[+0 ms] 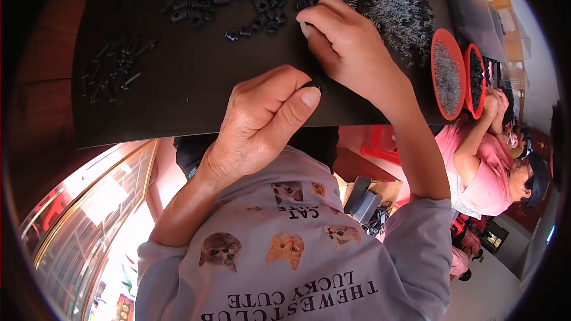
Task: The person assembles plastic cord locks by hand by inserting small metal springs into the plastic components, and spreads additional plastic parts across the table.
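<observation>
so the left hand [262,116] pinches a small black piece [314,84] at its thumb tip, long axis hidden, while the right hand [348,44] is curled, can't tell if around anything, and sits nearer the silvery coiled metal springs [392,12] heaped beyond it on the black counter [178,83].

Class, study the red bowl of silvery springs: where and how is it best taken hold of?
Probably by the left rim of the red bowl, with the right hand coming from the left, thumb inside and fingers outside. The raised rim offers an edge to pinch, and that side faces the dark tabletop, while the second red bowl crowds the right.
</observation>
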`<control>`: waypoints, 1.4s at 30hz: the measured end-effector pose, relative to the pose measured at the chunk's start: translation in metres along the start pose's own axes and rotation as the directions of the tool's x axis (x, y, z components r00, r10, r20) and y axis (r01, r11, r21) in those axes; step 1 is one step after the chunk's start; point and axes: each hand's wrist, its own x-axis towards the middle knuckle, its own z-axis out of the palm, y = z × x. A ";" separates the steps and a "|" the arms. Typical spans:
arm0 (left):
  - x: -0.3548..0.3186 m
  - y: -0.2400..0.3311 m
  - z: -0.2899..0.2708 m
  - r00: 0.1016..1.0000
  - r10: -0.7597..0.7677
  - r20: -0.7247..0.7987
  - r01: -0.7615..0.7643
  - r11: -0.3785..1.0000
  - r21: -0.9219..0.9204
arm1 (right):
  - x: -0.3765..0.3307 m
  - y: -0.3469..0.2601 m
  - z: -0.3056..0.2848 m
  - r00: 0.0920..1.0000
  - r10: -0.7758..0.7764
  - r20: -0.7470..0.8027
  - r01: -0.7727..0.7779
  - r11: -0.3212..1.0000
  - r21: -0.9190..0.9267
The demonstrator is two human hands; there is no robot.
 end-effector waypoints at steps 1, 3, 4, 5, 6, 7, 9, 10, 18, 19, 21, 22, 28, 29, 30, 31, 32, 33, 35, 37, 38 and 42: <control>0.000 -0.001 -0.001 1.000 -0.011 -0.004 0.011 1.000 0.000 | 0.000 -0.002 0.000 1.000 -0.001 0.002 0.001 1.000 0.004; -0.001 -0.001 -0.003 1.000 -0.006 0.013 0.005 0.999 0.037 | -0.003 -0.008 -0.005 0.998 0.027 -0.061 -0.013 0.977 0.213; -0.001 -0.001 -0.004 0.999 0.003 0.035 -0.005 0.997 0.073 | -0.006 -0.011 -0.008 0.998 0.029 -0.060 -0.016 0.977 0.215; -0.001 0.000 -0.005 0.999 0.000 0.035 -0.003 0.997 0.072 | -0.010 -0.016 -0.010 0.988 0.141 -0.057 -0.117 0.943 0.311; -0.001 0.001 -0.005 0.999 -0.018 0.036 0.016 0.999 0.048 | -0.015 -0.021 -0.014 0.967 0.251 -0.043 -0.213 0.890 0.403; -0.001 0.002 -0.005 0.999 -0.036 0.038 0.035 0.999 0.024 | -0.017 -0.029 -0.023 0.943 0.333 0.022 -0.301 0.819 0.490; -0.001 0.006 -0.004 0.997 -0.076 0.032 0.077 0.996 -0.042 | -0.020 -0.034 -0.030 0.929 0.365 0.058 -0.329 0.745 0.580; -0.001 0.007 -0.003 0.993 -0.114 0.027 0.116 0.987 -0.107 | -0.022 -0.035 -0.033 0.916 0.390 0.096 -0.352 0.663 0.661; 0.001 0.008 -0.004 0.990 -0.131 0.055 0.138 0.980 -0.144 | -0.027 -0.048 -0.050 0.876 0.417 0.243 -0.450 0.523 0.724; 0.000 0.008 -0.004 0.990 -0.134 0.049 0.139 0.979 -0.150 | -0.026 -0.048 -0.051 0.869 0.418 0.267 -0.465 0.499 0.732; 0.001 0.009 -0.005 0.989 -0.134 0.056 0.141 0.978 -0.150 | -0.027 -0.049 -0.051 0.875 0.405 0.265 -0.456 0.503 0.734; 0.001 0.009 -0.005 0.989 -0.135 0.064 0.143 0.978 -0.151 | -0.027 -0.050 -0.051 0.881 0.393 0.264 -0.447 0.508 0.736; 0.002 0.008 -0.007 0.988 -0.134 0.078 0.143 0.980 -0.136 | -0.022 -0.048 -0.053 0.873 0.368 0.320 -0.479 0.529 0.700; 0.002 0.008 -0.007 0.988 -0.134 0.076 0.144 0.980 -0.137 | -0.021 -0.048 -0.055 0.873 0.366 0.321 -0.480 0.529 0.700; 0.002 0.008 -0.007 0.988 -0.134 0.073 0.143 0.981 -0.135 | -0.020 -0.049 -0.056 0.876 0.362 0.318 -0.477 0.560 0.677; 0.002 0.007 -0.006 0.989 -0.134 0.070 0.142 0.981 -0.132 | -0.020 -0.049 -0.057 0.880 0.358 0.314 -0.473 0.590 0.654; 0.002 0.007 -0.006 0.988 -0.135 0.069 0.143 0.981 -0.133 | -0.020 -0.049 -0.056 0.879 0.357 0.316 -0.474 0.590 0.654; 0.002 0.008 -0.006 0.989 -0.136 0.064 0.144 0.981 -0.131 | -0.020 -0.049 -0.055 0.887 0.354 0.296 -0.458 0.607 0.649; 0.003 0.009 -0.006 0.989 -0.138 0.060 0.145 0.981 -0.128 | -0.022 -0.046 -0.053 0.895 0.351 0.276 -0.443 0.623 0.645; 0.002 0.008 -0.006 0.988 -0.140 0.072 0.147 0.983 -0.110 | -0.026 -0.038 -0.049 0.958 0.209 0.197 -0.286 0.749 0.597; 0.002 0.008 -0.006 0.987 -0.140 0.073 0.147 0.983 -0.109 | -0.027 -0.038 -0.048 0.958 0.211 0.196 -0.287 0.749 0.597; 0.002 0.005 -0.006 0.991 -0.113 0.070 0.119 0.989 -0.093 | -0.027 -0.038 -0.046 0.981 0.140 0.136 -0.190 0.847 0.497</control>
